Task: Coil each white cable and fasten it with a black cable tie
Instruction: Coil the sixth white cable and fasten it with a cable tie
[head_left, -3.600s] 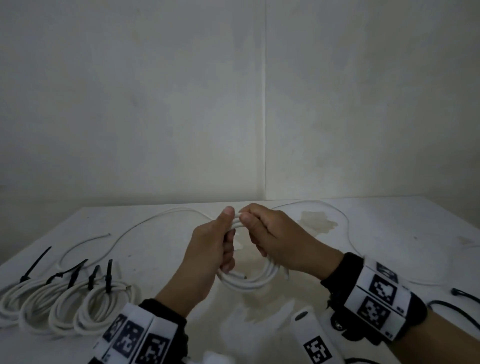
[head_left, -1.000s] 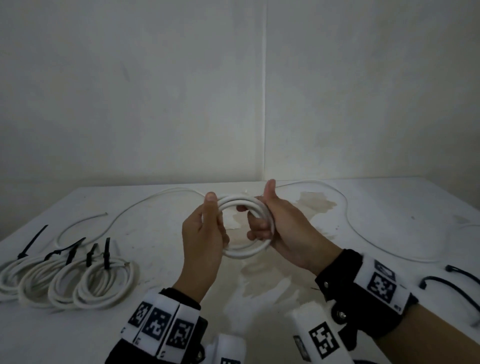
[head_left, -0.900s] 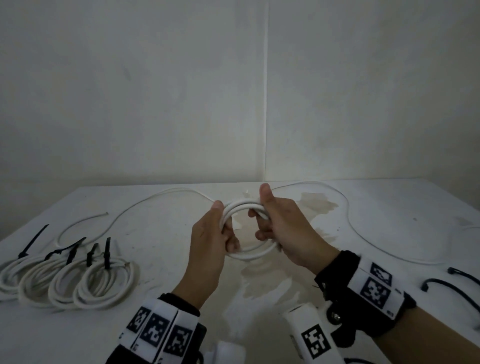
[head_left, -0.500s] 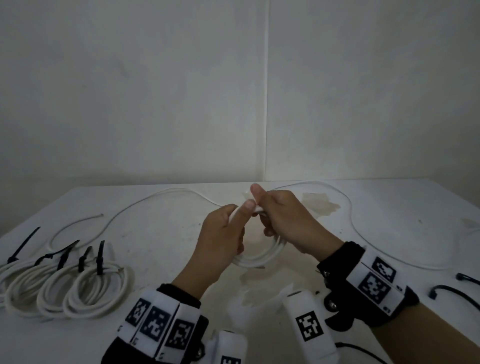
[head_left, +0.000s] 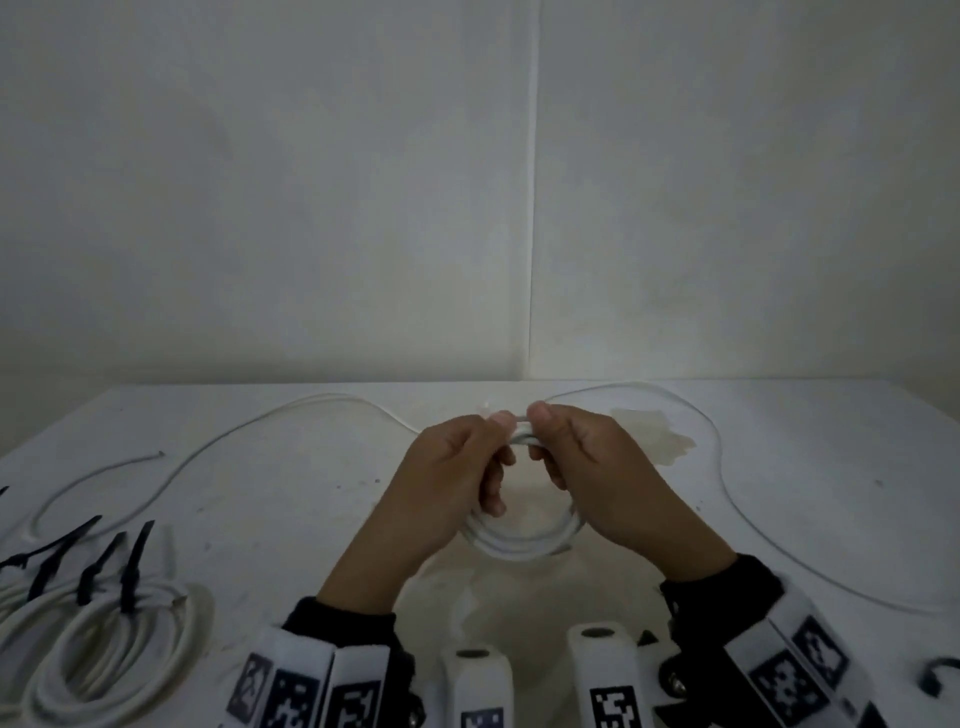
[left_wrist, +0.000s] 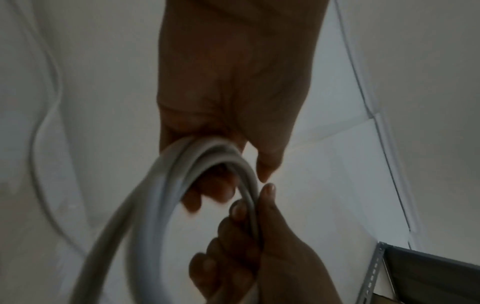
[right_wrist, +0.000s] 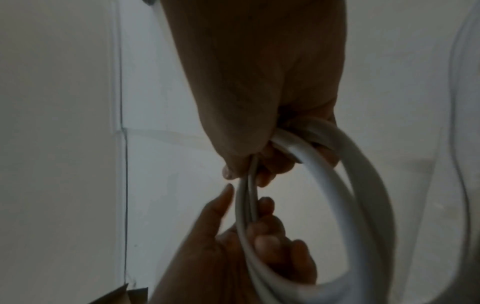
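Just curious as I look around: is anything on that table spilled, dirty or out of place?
Yes. A yellowish stain marks the white table just beyond the hands, with a paler patch near the front edge. It looks like a dried spill. The tied coils lie neatly at the left.

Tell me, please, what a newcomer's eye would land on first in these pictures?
First, the two hands at the table's centre: the left hand and right hand both grip a half-wound white cable coil held above the table. Next, the finished coils at the near left, each cinched with a black cable tie.
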